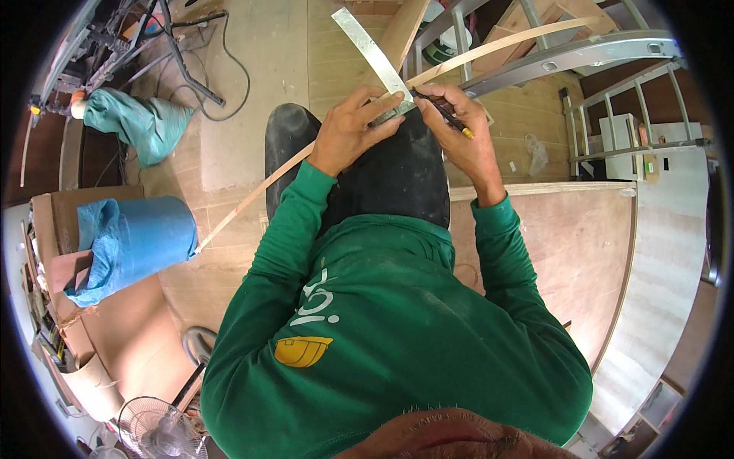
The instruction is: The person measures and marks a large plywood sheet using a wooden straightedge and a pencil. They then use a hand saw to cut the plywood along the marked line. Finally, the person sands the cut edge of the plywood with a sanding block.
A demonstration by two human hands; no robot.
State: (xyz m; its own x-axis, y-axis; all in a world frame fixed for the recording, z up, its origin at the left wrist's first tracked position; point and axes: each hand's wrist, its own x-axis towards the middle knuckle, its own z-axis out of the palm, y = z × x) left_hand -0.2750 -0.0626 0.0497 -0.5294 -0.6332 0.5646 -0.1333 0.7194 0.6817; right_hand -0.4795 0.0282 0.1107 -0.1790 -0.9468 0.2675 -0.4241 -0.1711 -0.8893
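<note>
Metal square and wooden strip sat above the knees.
The left hand pinched the square over the strip (seemingly to steady it); the right hand pinched a dark pencil near its corner.

A blue bin, lined with blue plastic, stands with a brown board poking out of its mouth. Above the bin in the view lies a green plastic bag; a black cable curls on the floor above and right of it. Directly below the bin are a brown panel and, lower, a round fan. Well to the bin's right are a metal ladder, a crumpled clear bag, a wooden panel and, farthest, a pale panel.
</note>
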